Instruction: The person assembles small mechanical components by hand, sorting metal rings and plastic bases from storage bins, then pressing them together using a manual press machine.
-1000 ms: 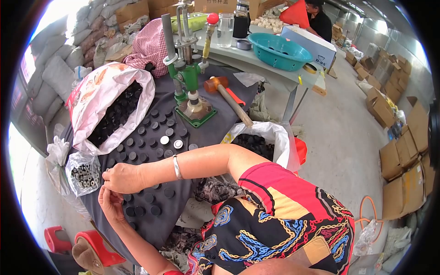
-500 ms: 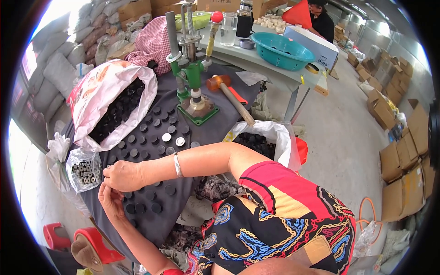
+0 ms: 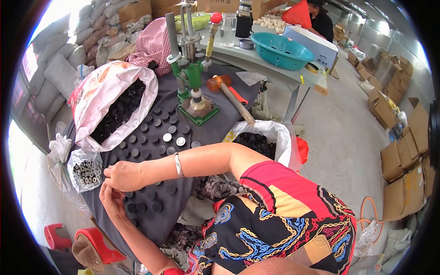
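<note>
around the green press (image 3: 193, 75), a dark cloth (image 3: 211, 133) is spread, and on it the step in hand is judged to be small-part handling by fingertip; for the next move, a fine, steady pinch seems to be called for. both forearms are reached to the lower left of the press, the right from the right across the cloth, the left from the lower edge. to the left of the press, a big white bag (image 3: 91, 96) is filled with black pieces. well to the lower left of the press, the right hand (image 3: 123, 176) is held knuckles up, fingers curled, with the left hand (image 3: 112, 199) bent up just below it. the 2 hands are brought together, seemingly touching; whether anything is pinched cannot be told. farther left of the press, just beside the fingertips, a clear bag (image 3: 82, 188) is placed. from the press toward the hands, black caps (image 3: 151, 194) are laid out, with 2 pale discs (image 3: 167, 137) among them. in the clear bag, small rings (image 3: 87, 172) are held.
</note>
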`<action>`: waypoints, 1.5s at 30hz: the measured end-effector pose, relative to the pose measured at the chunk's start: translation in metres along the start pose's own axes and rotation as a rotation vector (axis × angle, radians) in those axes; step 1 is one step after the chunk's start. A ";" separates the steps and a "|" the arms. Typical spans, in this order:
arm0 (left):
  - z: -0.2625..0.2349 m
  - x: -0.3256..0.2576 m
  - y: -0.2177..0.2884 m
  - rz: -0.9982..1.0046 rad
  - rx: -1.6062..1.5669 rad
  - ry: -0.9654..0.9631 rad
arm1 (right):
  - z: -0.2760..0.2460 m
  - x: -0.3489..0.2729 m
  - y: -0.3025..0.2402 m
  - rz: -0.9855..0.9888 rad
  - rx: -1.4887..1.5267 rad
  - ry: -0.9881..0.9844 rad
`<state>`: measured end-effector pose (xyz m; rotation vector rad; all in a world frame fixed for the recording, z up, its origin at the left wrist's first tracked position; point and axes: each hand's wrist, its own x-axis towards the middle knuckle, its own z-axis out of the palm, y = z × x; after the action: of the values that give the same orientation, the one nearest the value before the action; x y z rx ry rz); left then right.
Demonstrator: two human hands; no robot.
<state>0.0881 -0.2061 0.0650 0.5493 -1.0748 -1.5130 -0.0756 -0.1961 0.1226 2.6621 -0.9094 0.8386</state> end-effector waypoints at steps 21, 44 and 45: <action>-0.040 0.000 0.022 0.256 -0.389 0.310 | 0.040 0.052 0.085 0.195 0.177 -0.326; -0.034 -0.009 0.035 0.240 -0.432 0.381 | 0.118 0.094 0.091 0.204 -0.075 -0.603; -0.035 -0.009 0.035 0.237 -0.426 0.375 | 0.117 0.094 0.089 0.166 -0.091 -0.636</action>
<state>0.1368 -0.2066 0.0765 0.3702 -0.4879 -1.3123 -0.0166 -0.3555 0.0816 2.8319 -1.2722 -0.0574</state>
